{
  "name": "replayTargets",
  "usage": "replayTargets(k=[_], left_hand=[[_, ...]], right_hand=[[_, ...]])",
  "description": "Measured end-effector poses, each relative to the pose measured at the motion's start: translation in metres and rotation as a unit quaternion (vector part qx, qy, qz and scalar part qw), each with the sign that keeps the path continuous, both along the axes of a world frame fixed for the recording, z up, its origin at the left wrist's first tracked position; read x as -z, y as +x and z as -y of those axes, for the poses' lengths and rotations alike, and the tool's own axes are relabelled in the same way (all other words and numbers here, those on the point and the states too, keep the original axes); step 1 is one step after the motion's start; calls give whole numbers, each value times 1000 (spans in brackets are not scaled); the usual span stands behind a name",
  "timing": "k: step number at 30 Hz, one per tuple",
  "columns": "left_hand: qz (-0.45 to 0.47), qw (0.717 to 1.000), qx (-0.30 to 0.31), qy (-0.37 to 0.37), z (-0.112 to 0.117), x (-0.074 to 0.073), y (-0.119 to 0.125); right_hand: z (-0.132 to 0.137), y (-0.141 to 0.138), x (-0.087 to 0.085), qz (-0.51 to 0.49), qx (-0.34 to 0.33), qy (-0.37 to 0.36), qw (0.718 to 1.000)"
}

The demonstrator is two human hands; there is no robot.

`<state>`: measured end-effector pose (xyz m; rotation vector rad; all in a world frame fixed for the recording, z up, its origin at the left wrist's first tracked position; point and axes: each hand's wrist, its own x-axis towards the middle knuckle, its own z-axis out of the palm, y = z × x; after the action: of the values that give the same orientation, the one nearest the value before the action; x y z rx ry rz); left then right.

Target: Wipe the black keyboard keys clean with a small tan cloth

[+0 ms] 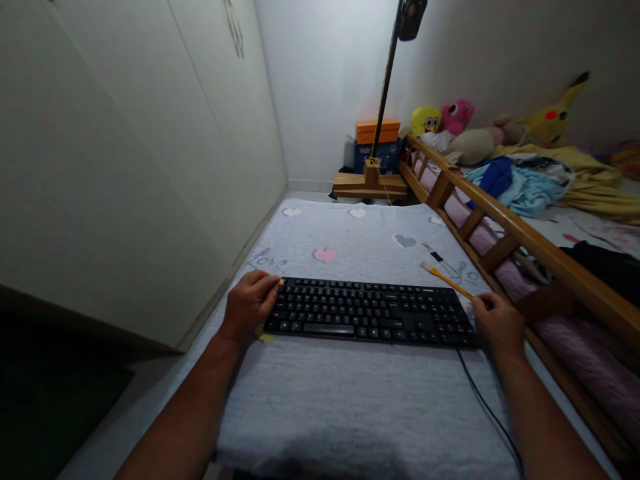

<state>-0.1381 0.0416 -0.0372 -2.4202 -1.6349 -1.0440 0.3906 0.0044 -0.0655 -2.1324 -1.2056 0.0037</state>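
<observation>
A black computer keyboard (360,310) lies across the cloth-covered table, its cable trailing toward the near right. My left hand (250,303) is closed at the keyboard's upper left corner, thumb on the edge; its lower fingers are hidden. Between the thumb and fingers of my right hand (497,323) is the end of a brush (447,277) with a yellow handle. The brush points away to the left, its pale bristles above the cloth. Beyond it lies a thin, pale looped item with a black band (437,256), too small to name.
A light cloth with heart prints (310,230) covers the table. Tall white cabinet doors (150,147) stand on the left. Along the right runs a wooden bed rail (500,203), with plush toys and clothes behind it. A wooden-based stand (370,183) and boxes stand at the back.
</observation>
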Motion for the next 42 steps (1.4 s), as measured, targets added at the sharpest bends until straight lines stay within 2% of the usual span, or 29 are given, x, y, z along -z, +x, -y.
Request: replayTargets(k=[12, 19, 23, 26, 31, 33, 36, 42], left_hand=[[34, 999, 12, 3, 1, -5, 7], [58, 998, 6, -11, 6, -8, 11], [70, 998, 2, -10, 14, -14, 21], [65, 997, 38, -12, 21, -25, 40], [-20, 986, 163, -30, 28, -37, 89], [-56, 978, 196, -46, 27, -36, 105], [-64, 978, 196, -33, 26, -28, 115], [-4, 988, 157, -4, 24, -16, 99]], right_hand=[[0, 0, -2, 7, -9, 12, 1000], [-3, 3, -1, -5, -18, 21, 1000], [-3, 4, 0, -6, -18, 21, 1000], [-1, 3, 0, -3, -13, 35, 999], [0, -5, -4, -4, -20, 76, 997], [0, -9, -7, -19, -39, 86, 995], [1, -14, -10, -42, -56, 85, 994], [7, -19, -17, -60, -62, 65, 994]])
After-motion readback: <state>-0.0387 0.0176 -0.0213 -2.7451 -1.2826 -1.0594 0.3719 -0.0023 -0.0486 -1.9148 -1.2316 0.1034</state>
